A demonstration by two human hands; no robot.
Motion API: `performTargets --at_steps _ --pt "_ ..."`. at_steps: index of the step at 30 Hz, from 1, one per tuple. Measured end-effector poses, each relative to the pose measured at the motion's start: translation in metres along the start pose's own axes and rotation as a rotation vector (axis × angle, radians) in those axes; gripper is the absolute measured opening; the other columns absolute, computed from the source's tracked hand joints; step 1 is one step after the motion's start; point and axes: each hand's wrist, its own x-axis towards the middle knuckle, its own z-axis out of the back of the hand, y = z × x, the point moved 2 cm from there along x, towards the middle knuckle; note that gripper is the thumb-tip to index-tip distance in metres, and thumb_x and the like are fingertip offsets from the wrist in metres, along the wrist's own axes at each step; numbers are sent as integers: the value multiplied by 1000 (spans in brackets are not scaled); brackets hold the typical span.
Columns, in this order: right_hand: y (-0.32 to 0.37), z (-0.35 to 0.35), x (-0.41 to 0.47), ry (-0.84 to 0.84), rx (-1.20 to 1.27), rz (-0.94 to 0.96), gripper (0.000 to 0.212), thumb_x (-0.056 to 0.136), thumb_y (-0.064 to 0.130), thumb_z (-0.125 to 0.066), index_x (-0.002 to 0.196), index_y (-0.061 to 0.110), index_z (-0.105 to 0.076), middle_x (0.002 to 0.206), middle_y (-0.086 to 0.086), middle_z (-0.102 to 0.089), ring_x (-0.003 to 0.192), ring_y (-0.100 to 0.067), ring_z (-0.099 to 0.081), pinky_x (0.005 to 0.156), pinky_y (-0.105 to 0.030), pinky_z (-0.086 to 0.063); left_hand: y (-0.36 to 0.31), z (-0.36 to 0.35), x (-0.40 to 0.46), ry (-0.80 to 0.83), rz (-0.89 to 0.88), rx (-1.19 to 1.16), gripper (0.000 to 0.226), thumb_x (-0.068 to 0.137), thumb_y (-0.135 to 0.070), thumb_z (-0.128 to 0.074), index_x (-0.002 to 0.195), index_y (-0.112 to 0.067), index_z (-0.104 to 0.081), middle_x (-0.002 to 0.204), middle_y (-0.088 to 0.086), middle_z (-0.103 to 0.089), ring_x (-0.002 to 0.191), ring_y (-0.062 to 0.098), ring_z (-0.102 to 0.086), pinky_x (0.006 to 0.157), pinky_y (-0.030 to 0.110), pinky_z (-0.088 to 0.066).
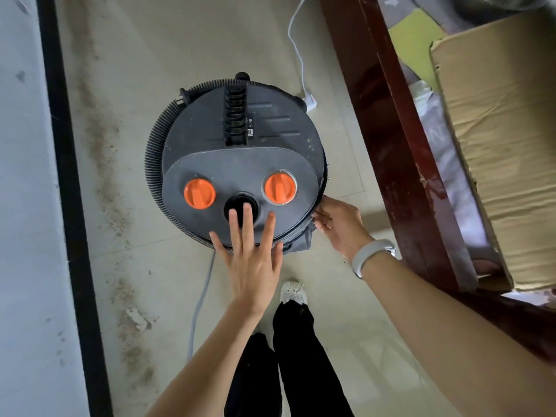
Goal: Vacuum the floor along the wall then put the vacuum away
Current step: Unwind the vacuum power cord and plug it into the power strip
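Left hand [251, 266] fingers [247, 219] straight and spread, released, lying flat over the near edge of the vacuum [237, 158] lid, middle fingertips over the black hole [240, 204] between two orange knobs [199, 193]. Right hand [340, 227] fingers curled, pinching the lid rim at the right side; white wristband [371, 255] on that wrist. Vacuum stands on the tiled floor [156, 49], ribbed hose [153, 164] wrapped around its left side, between the white wall [21, 206] with black baseboard [69, 191] and a dark wooden frame [388, 115]. Grey cord [200, 302] trails toward the viewer. Cardboard box [505, 139] at right. Dirt streaks run along the floor beside the baseboard.
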Motion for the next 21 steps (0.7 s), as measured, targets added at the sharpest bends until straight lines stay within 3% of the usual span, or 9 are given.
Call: performTargets --at_steps 5,9,12,14,16,19,21 --pt "17 -4 -10 30 -140 144 22 87 -2 -39 72 11 -48 61 -2 -46 52 -10 -42 53 -22 -32 -5 -6 3 -5 -53 -22 36 85 -35 -49 119 -23 -50 145 13 -30 135 35 -27 102 69 -18" --pt "28 -9 -28 76 -297 308 21 90 9 -53 70 5 -54 64 -3 -46 60 -13 -41 50 -16 -34 -7 -4 5 -21 -18 -47 32 74 -23 -73 99 -19 -54 141 16 -35 131 36 -32 102 66 -19" --pt "38 -20 -37 101 -464 385 27 87 6 -58 86 -21 -54 73 -8 -41 69 -19 -35 52 -23 -29 -5 5 11 -95 -1 -119 14 81 -25 -63 87 -18 -52 132 12 -39 122 32 -38 100 62 -29" --pt "47 -27 -42 77 -525 392 22 85 4 -57 75 -16 -55 70 -10 -43 68 -19 -39 51 -22 -31 -2 17 18 -150 -7 -163 9 85 -28 -53 87 -19 -50 117 9 -50 109 27 -45 97 55 -36" --pt "56 -39 -49 73 -475 364 21 85 3 -53 64 5 -52 68 -11 -53 65 -19 -50 53 -21 -36 5 33 25 -170 -28 -192 7 87 -27 -50 89 -20 -51 90 6 -62 86 24 -54 90 44 -39" --pt "68 -64 -69 163 -179 273 15 91 -2 -40 91 10 -48 67 -10 -58 45 -8 -57 45 -15 -42 26 60 35 -166 -16 -264 14 90 -30 -47 92 -17 -53 67 5 -62 58 27 -59 60 29 -37" --pt "78 -83 -84 193 -92 292 17 95 -2 -35 104 12 -41 64 -7 -51 44 -11 -56 40 -14 -41 44 81 43 -195 0 -291 26 96 -37 -41 92 -16 -55 67 6 -61 57 26 -58 58 30 -35"
